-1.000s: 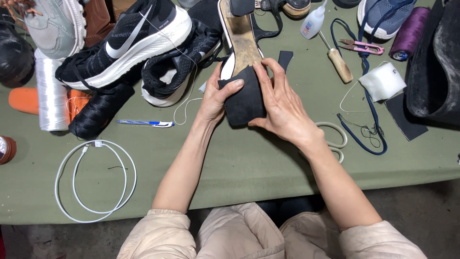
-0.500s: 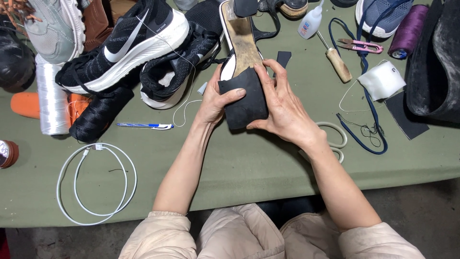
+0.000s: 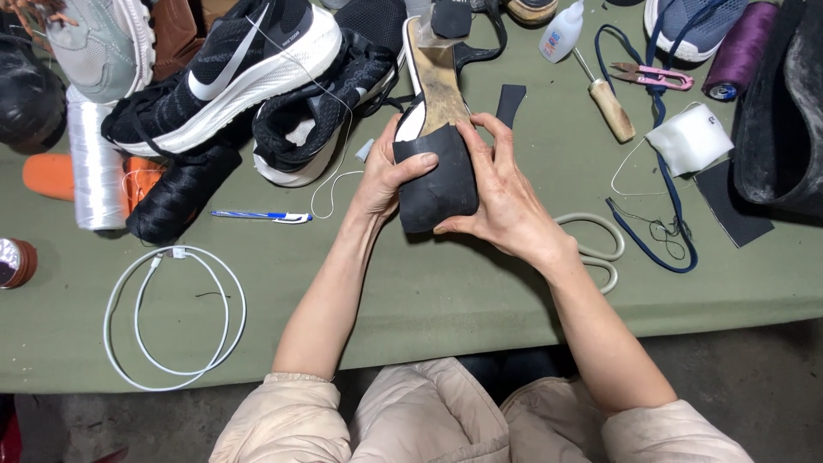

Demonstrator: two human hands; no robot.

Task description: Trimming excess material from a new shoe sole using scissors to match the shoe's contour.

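The left hand (image 3: 383, 176) holds the left edge of a black rubber sole piece (image 3: 435, 180), with its thumb pressed flat on the front face of the piece and the other fingers behind it. The right hand (image 3: 500, 199) grips the same piece from the right side; its fingers (image 3: 482, 135) curl over the upper edge and its thumb rests at the lower right corner. Both hands are closed on the piece, which lies over the bottom of a shoe (image 3: 435, 75) with a worn brown sole. The shoe is held up above the green table (image 3: 429, 300), its toe end toward the person and its heel pointing away, near the middle of the view.

Just beside the left hand lie a black and white sneaker (image 3: 321, 111) and a thin white thread (image 3: 330, 184). Farther left are a blue and white pen (image 3: 261, 216), a white spool (image 3: 94, 163) and a white cable (image 3: 171, 317) laid in a loop. Near the right wrist lie scissors (image 3: 596, 249) with pale handles, partly hidden by the arm. Behind them are a dark blue cord (image 3: 669, 206), a tool with a wooden handle (image 3: 610, 110), a small white bottle (image 3: 561, 33) and a purple spool (image 3: 741, 47).
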